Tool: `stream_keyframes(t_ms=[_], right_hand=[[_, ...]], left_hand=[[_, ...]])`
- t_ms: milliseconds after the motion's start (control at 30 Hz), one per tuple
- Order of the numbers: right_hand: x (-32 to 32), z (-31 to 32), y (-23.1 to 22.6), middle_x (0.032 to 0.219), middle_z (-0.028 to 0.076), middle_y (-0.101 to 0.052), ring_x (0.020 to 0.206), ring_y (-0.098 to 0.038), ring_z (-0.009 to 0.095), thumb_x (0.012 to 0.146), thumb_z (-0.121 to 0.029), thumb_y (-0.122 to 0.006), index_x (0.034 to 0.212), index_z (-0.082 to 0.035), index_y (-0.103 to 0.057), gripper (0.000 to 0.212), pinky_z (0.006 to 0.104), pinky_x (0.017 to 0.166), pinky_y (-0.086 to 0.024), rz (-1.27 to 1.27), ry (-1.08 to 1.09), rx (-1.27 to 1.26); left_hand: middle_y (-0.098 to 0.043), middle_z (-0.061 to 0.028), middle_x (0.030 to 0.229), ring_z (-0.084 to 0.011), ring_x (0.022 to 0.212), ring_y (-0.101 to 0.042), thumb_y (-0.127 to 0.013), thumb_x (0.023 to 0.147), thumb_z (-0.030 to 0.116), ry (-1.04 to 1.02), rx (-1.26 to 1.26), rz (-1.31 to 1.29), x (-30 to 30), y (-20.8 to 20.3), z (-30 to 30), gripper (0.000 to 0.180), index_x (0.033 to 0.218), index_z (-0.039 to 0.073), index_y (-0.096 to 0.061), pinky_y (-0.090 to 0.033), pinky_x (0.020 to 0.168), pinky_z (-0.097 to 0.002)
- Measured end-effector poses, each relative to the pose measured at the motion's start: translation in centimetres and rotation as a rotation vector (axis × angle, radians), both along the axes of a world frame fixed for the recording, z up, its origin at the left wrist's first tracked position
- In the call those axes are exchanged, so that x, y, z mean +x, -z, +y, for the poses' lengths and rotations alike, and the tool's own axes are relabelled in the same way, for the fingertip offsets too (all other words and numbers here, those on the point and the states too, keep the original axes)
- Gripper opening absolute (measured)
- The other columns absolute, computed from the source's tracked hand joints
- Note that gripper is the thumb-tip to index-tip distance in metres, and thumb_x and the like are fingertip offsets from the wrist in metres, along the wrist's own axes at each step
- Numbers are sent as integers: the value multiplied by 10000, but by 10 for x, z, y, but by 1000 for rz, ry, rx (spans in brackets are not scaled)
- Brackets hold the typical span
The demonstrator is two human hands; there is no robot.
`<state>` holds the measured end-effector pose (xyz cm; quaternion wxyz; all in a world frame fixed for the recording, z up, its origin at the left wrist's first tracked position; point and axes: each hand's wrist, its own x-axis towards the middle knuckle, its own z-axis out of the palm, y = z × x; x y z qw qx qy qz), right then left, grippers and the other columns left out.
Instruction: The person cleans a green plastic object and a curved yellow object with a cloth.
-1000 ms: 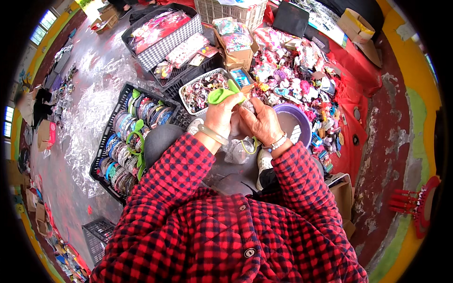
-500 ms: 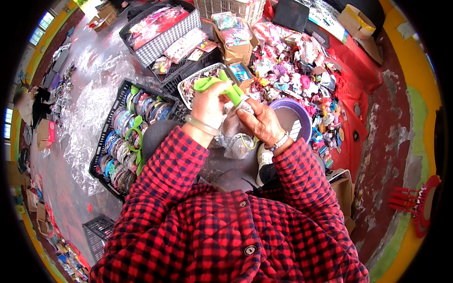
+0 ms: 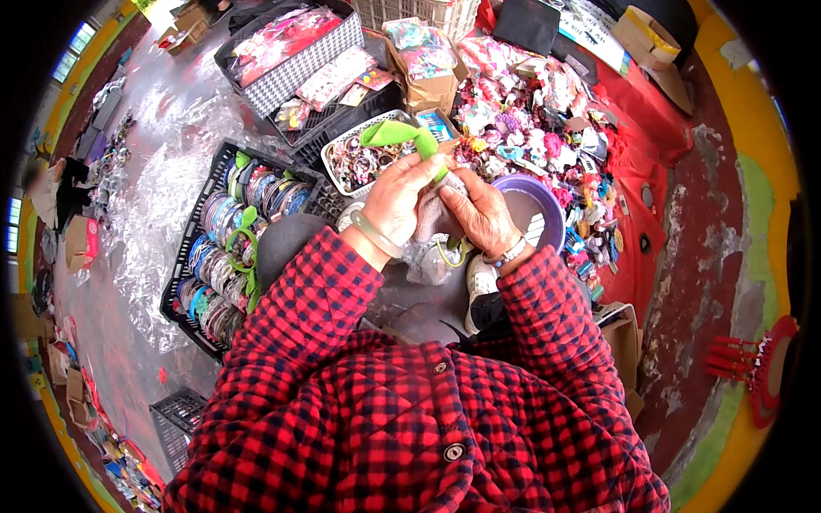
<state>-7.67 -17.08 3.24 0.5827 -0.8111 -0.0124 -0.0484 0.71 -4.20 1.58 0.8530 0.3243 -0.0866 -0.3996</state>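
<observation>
A bright green headband with a leaf-like fabric piece (image 3: 392,133) is held upright in front of me. Its upper stalk is pinched by the thumb and fingers of my left hand (image 3: 395,201). My right hand (image 3: 479,215) is closed on a greyish-brown cloth (image 3: 432,214) just below that stalk, against the left fingertips. Under the cloth hangs a crumpled clear plastic bag (image 3: 428,263), with a thin green curved band showing beside it. How cloth, bag and band join is hidden behind my fingers.
At the left stands a black crate (image 3: 190,256) filled with rows of headbands. A white basket of small bands (image 3: 351,184), a purple basin (image 3: 556,209) and a heap of hair accessories (image 3: 547,128) lie beyond my hands. Plastic sheeting (image 3: 145,222) covers floor farther left.
My left hand has turned and shifted slightly right, closer to the right hand. The green leaf piece now bends over to the left above my fingers, and more of the cloth shows.
</observation>
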Motion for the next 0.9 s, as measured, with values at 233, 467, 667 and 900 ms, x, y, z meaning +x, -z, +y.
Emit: stream_keyframes(t_ms=[233, 467, 667, 900], right_hand=[[3, -5, 13, 939, 171, -593, 875, -582, 315, 865, -254, -508, 1129, -38, -484, 342, 356, 749, -440, 74, -53, -61], [2, -1, 19, 906, 58, -590, 838, -537, 128, 890, -206, -486, 1066, -28, -527, 253, 273, 747, -427, -22, -11, 226], [12, -16, 14, 1065, 83, -562, 938, -548, 176, 916, -260, -413, 1139, -2, -471, 346, 299, 859, -413, -205, 125, 864], [3, -65, 14, 1136, 73, -554, 1027, -536, 250, 887, -386, -443, 1175, -98, -480, 409, 425, 846, -430, -215, 168, 1236]], left_hand=[[-605, -102, 848, -194, 808, -588, -478, 887, 186, -59, 59, 48, 15, -2, 9, 209, 942, 0, -558, -457, 776, -310], [-603, -115, 902, -198, 863, -581, -492, 880, 185, -38, 32, 23, 18, -5, 11, 200, 930, 1, -549, -449, 789, -313], [-550, -177, 1041, -299, 989, -534, -444, 907, 291, -230, -93, 166, 30, 1, 13, 337, 1030, -22, -455, -413, 901, -401], [-533, -126, 924, -260, 965, -529, -459, 905, 221, -403, -167, 228, 46, -6, 27, 202, 962, 31, -498, -416, 891, -386]])
